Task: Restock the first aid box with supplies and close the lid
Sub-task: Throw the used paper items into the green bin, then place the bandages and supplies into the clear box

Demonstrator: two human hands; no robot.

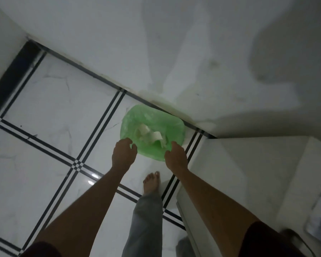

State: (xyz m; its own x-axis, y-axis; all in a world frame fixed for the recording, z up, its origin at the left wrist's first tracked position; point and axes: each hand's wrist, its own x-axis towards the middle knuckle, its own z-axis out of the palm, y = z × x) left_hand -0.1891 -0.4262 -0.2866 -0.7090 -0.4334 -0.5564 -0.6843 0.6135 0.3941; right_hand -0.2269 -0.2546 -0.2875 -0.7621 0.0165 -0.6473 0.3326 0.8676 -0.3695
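A bin lined with a green plastic bag [172, 130] stands on the tiled floor against the white wall. Crumpled white paper pieces [150, 135] lie inside it. My left hand [124, 153] hovers over the bin's near left rim, fingers curled loosely and apart, holding nothing. My right hand [175, 157] hangs over the near right rim, fingers pointing down toward the bag, also with nothing in it. No first aid box or supplies show in this view.
White marble floor tiles with black double stripes [78, 163] spread to the left. My bare foot [151, 182] and grey trouser leg stand just behind the bin. A white cabinet or counter [248, 173] fills the right side.
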